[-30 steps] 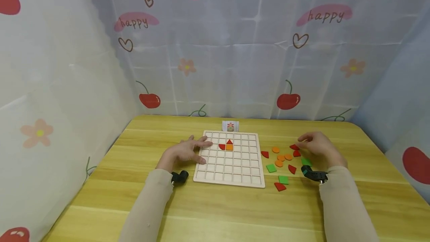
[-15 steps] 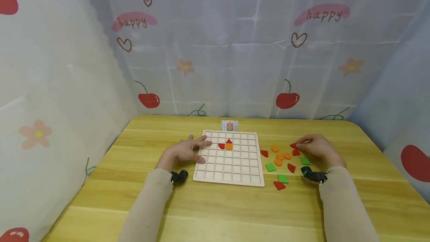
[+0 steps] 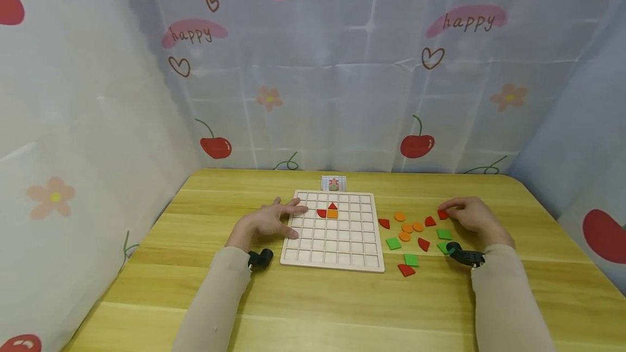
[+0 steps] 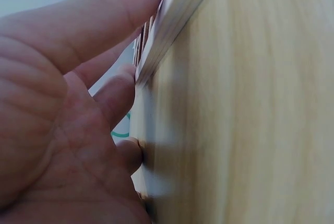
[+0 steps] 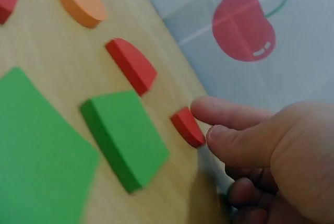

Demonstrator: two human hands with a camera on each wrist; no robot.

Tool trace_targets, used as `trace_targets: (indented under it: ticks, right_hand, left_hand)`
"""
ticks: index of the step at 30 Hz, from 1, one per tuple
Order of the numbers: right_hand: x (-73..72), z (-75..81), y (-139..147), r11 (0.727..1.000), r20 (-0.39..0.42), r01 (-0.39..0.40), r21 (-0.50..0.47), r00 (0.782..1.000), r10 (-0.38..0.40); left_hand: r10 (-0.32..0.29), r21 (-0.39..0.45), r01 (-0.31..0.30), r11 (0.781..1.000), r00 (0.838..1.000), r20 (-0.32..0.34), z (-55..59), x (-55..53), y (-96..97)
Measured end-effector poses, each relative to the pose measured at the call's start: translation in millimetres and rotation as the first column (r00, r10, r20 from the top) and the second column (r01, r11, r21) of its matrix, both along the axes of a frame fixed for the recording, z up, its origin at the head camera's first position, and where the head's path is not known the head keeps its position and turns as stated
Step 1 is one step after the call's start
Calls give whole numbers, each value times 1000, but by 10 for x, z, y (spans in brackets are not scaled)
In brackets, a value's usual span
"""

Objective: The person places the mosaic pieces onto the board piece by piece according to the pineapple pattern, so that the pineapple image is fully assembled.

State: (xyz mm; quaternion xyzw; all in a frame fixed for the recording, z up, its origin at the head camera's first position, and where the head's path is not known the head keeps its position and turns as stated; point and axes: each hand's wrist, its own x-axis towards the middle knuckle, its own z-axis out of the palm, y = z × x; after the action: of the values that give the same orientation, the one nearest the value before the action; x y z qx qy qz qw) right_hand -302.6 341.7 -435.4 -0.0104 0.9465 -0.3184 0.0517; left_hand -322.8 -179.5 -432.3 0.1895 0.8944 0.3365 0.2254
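Observation:
My left hand (image 3: pixel 266 219) rests with spread fingers on the left edge of a pale wooden grid board (image 3: pixel 320 243); the left wrist view has the thumb along the board's side (image 4: pixel 172 25). A red triangle (image 3: pixel 332 206), an orange square (image 3: pixel 332 214) and a red quarter-circle (image 3: pixel 321 213) sit in adjoining cells of the grid. Right of the board, my right hand (image 3: pixel 471 215) pinches a red quarter-circle tile (image 5: pixel 188 127) between thumb and index fingertips, low over the table. The other fingers are curled in.
Between board and right hand lie loose orange discs (image 3: pixel 407 228), green squares (image 3: pixel 393 243) and red quarter-circles (image 3: pixel 424 244). A small card with a printed pattern (image 3: pixel 333 183) lies behind the board. A patterned curtain (image 3: pixel 313 96) stands along the table's back edge.
My right hand has moved right with the red quarter-circle tile, away from the neighbouring red one. Another green square now shows beside the right wrist. My left hand stays on the board.

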Motion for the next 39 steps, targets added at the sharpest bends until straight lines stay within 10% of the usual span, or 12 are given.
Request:
trace_targets:
  ticks: [24,39]
  right_hand:
    - [-47,-102,86,994,17,-110,-16,994,110]
    - [14,96,-144,992,24,-125,-30,992,126]
  left_hand:
    - [16,23,-17,1000,1000,11,15,24,6]
    - [24,14,-24,1000,1000,11,49,59,10]
